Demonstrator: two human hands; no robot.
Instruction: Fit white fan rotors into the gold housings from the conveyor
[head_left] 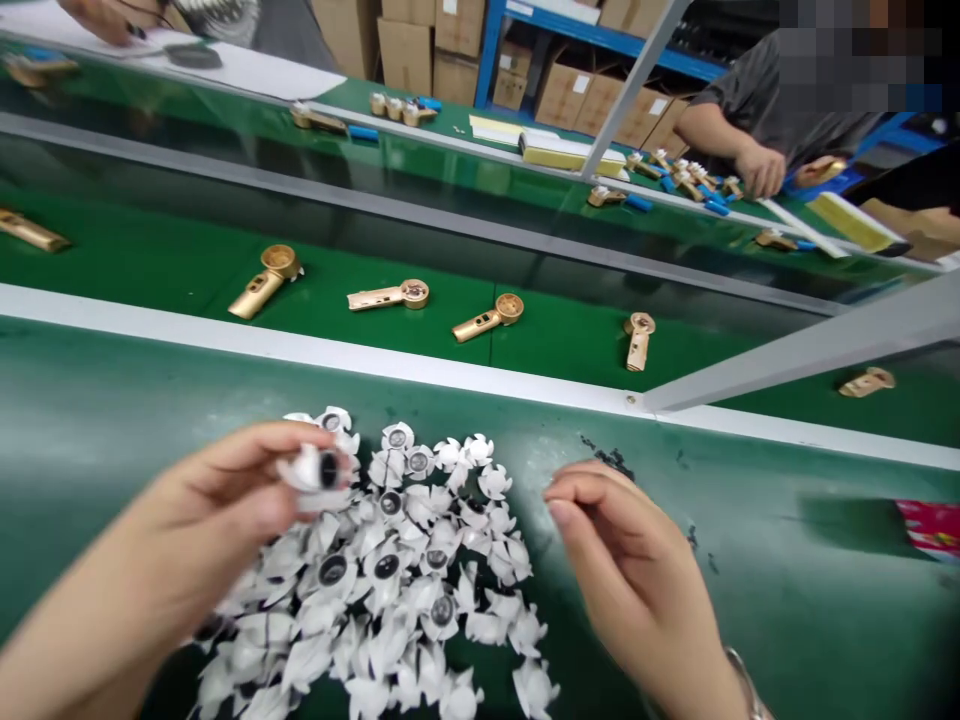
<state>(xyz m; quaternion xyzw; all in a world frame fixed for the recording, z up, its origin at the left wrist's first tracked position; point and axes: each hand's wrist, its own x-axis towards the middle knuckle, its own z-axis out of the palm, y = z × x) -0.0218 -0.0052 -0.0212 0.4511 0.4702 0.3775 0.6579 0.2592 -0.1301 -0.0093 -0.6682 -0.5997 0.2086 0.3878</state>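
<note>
The left hand (pixel 199 510) pinches a white petalled part (pixel 311 470) by its rim in a narrow grip, while the empty right hand (pixel 637 570) hovers beside the pile (pixel 405 570).

This is a factory floor, set out as an assembly line: a green conveyor belt (pixel 375 325) carries spaced gold-coloured moulded parts (pixel 264 283) past a green-topped workbench (pixel 750 540) heaped with white plastic parts (pixel 390 570). A co-worker's hand (pixel 760 170) works at a farther stretch of line, and cardboard cartons (pixel 409 45) sit on blue steel racking (pixel 487 50) behind.
</note>
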